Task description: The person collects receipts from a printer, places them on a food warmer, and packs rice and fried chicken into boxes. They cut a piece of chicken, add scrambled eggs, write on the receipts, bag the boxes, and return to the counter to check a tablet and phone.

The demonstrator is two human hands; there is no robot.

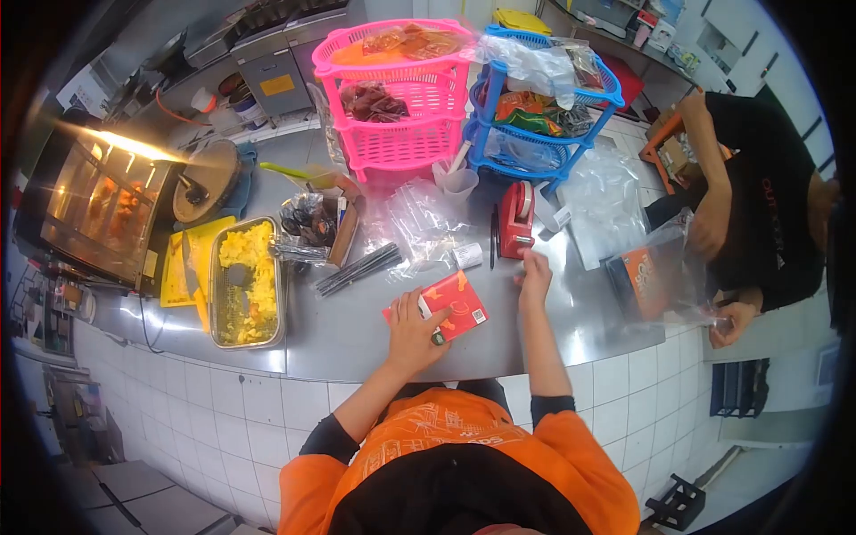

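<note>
The left grip [414, 335] grasps a red printed carton [461, 300] lying near the front edge of the steel desk [486, 357], spread over the carton's left end. The right grip [534, 278] is at the near end of a red tape dispenser [516, 223]; whether it pinches any tape, I cannot tell. At the right, a co-worker [765, 205] holds a clear plastic bag [685, 290] with a printed box [638, 275] inside

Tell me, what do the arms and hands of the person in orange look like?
Both are human, with no cables. Wide orange sleeves cover the upper arms; dark undersleeves show below them. The forearms are bare, and the left hand and right hand wear no gloves.
</note>
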